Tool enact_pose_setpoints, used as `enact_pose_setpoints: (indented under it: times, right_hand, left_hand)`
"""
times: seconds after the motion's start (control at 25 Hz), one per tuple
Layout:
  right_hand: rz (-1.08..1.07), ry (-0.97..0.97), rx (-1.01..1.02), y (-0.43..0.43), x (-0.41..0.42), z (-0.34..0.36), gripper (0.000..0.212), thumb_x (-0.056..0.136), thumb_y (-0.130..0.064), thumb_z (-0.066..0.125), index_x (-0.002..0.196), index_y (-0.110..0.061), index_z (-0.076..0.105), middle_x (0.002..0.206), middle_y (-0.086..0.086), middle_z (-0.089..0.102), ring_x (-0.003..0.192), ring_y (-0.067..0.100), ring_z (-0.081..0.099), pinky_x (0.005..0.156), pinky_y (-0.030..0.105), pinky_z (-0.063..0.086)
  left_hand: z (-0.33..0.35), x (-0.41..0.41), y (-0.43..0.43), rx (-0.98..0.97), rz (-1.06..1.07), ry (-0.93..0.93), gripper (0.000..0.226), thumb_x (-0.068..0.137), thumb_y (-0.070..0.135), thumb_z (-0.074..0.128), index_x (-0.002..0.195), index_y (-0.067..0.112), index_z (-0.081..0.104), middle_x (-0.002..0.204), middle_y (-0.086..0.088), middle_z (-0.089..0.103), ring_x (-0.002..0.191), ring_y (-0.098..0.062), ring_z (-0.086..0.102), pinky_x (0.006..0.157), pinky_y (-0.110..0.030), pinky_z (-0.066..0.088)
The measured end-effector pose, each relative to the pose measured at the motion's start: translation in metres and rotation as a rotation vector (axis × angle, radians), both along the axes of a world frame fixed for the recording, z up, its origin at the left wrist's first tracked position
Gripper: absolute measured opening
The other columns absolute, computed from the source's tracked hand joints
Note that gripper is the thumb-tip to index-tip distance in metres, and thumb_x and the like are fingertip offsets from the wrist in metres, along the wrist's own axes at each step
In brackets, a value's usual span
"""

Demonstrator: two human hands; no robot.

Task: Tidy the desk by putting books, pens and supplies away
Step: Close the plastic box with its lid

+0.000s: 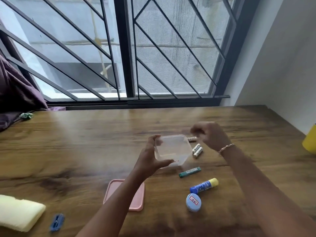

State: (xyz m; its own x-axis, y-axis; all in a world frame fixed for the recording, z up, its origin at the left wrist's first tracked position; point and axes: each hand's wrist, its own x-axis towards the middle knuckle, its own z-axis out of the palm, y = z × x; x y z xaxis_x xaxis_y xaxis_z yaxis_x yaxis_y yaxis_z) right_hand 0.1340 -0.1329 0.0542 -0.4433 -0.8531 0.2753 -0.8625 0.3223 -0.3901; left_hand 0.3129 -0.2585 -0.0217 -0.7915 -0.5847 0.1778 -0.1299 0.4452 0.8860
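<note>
My left hand (148, 159) grips a clear square plastic container (173, 148) by its left side, on the wooden desk (85, 151). My right hand (212, 134), blurred and with curled fingers, hovers just right of the container over one white battery (192, 139); whether it holds anything is unclear. Two more batteries (197, 150) lie side by side beside the container. Nearer me lie a green lead tube (189, 172), a blue and yellow glue stick (204, 185) and a round blue tin (193, 202). The pink lid (136, 208) lies under my left forearm.
A blue sharpener (57, 222) and a pale yellow cloth (18, 212) lie at the front left. A yellow object (310, 141) stands at the right edge. Purple fabric (17, 89) and a green wrapper (26, 115) are at the back left, below the barred window.
</note>
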Motion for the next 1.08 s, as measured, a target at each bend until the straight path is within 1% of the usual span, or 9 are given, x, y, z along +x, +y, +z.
enact_pose_setpoints:
  times: [0.08, 0.12, 0.2, 0.28, 0.36, 0.64, 0.8, 0.96, 1.08]
  right_hand:
    - [-0.026, 0.126, 0.309, 0.012, -0.02, -0.027, 0.026, 0.083, -0.005, 0.057, 0.103, -0.017, 0.069, 0.109, 0.0, 0.068, 0.098, 0.019, 0.063, 0.074, 0.018, 0.039]
    - [0.013, 0.162, 0.456, 0.014, -0.024, -0.045, 0.033, 0.083, -0.007, 0.055, 0.111, -0.021, 0.065, 0.119, -0.003, 0.062, 0.106, 0.02, 0.059, 0.079, 0.02, 0.04]
    - [0.085, 0.183, 0.575, 0.012, -0.029, -0.066, 0.046, 0.082, -0.006, 0.05, 0.124, -0.027, 0.055, 0.136, -0.007, 0.049, 0.117, 0.022, 0.054, 0.093, 0.029, 0.044]
    - [0.102, 0.21, 0.568, 0.009, -0.03, -0.071, 0.049, 0.083, -0.006, 0.047, 0.127, -0.028, 0.051, 0.139, -0.007, 0.046, 0.118, 0.023, 0.053, 0.094, 0.036, 0.044]
    - [0.089, 0.258, 0.574, 0.007, -0.031, -0.073, 0.045, 0.086, -0.008, 0.047, 0.128, -0.025, 0.049, 0.132, -0.001, 0.048, 0.111, 0.026, 0.054, 0.089, 0.038, 0.046]
    - [-0.015, 0.138, 0.658, 0.01, -0.03, -0.072, 0.033, 0.088, -0.023, 0.057, 0.119, -0.012, 0.051, 0.125, 0.006, 0.049, 0.113, 0.024, 0.051, 0.088, 0.029, 0.04]
    - [-0.04, 0.132, 0.547, 0.012, -0.026, -0.071, 0.021, 0.09, -0.018, 0.055, 0.108, -0.009, 0.058, 0.116, 0.008, 0.055, 0.106, 0.023, 0.054, 0.074, 0.022, 0.033]
    - [-0.094, 0.09, 0.479, 0.019, -0.025, -0.068, 0.02, 0.092, -0.018, 0.05, 0.104, -0.008, 0.062, 0.112, 0.01, 0.061, 0.104, 0.024, 0.055, 0.078, 0.027, 0.039]
    - [-0.159, -0.12, 0.252, 0.024, -0.024, -0.048, 0.019, 0.088, -0.02, 0.058, 0.096, -0.004, 0.068, 0.093, 0.014, 0.068, 0.086, 0.029, 0.062, 0.069, 0.032, 0.043]
  left_hand:
    - [-0.001, 0.0, 0.0, 0.004, 0.007, -0.008, 0.092, 0.047, 0.045, 0.077, 0.126, 0.017, 0.039, 0.111, -0.001, 0.055, 0.103, -0.019, 0.056, 0.094, -0.034, 0.049]
    - [-0.001, 0.0, 0.0, 0.01, 0.007, -0.013, 0.094, 0.046, 0.048, 0.075, 0.126, 0.017, 0.039, 0.111, -0.001, 0.055, 0.103, -0.019, 0.056, 0.094, -0.034, 0.049]
    - [0.0, -0.001, 0.0, 0.011, 0.005, -0.018, 0.095, 0.045, 0.051, 0.073, 0.127, 0.016, 0.039, 0.112, -0.001, 0.055, 0.103, -0.02, 0.056, 0.094, -0.035, 0.049]
    - [0.0, -0.002, -0.001, -0.002, 0.005, -0.018, 0.096, 0.045, 0.052, 0.073, 0.127, 0.016, 0.04, 0.113, -0.002, 0.055, 0.104, -0.019, 0.056, 0.094, -0.035, 0.049]
    - [0.001, -0.002, -0.002, -0.013, 0.002, -0.018, 0.095, 0.046, 0.052, 0.073, 0.127, 0.016, 0.039, 0.113, -0.001, 0.055, 0.104, -0.019, 0.056, 0.094, -0.034, 0.049]
    - [0.003, -0.004, -0.002, -0.014, 0.007, -0.009, 0.088, 0.053, 0.034, 0.08, 0.129, 0.016, 0.039, 0.115, 0.0, 0.054, 0.106, -0.018, 0.055, 0.096, -0.032, 0.047]
    - [0.0, -0.004, -0.003, -0.029, -0.003, -0.012, 0.084, 0.06, 0.02, 0.086, 0.129, 0.015, 0.038, 0.114, -0.001, 0.054, 0.105, -0.018, 0.055, 0.096, -0.037, 0.049]
    - [-0.001, -0.005, -0.004, -0.039, -0.004, -0.013, 0.085, 0.06, 0.021, 0.086, 0.129, 0.014, 0.038, 0.115, -0.002, 0.054, 0.105, -0.018, 0.055, 0.095, -0.038, 0.049]
    - [-0.002, -0.004, -0.004, -0.042, -0.008, -0.017, 0.085, 0.06, 0.02, 0.086, 0.13, 0.015, 0.037, 0.115, -0.001, 0.053, 0.105, -0.019, 0.055, 0.093, -0.039, 0.05]
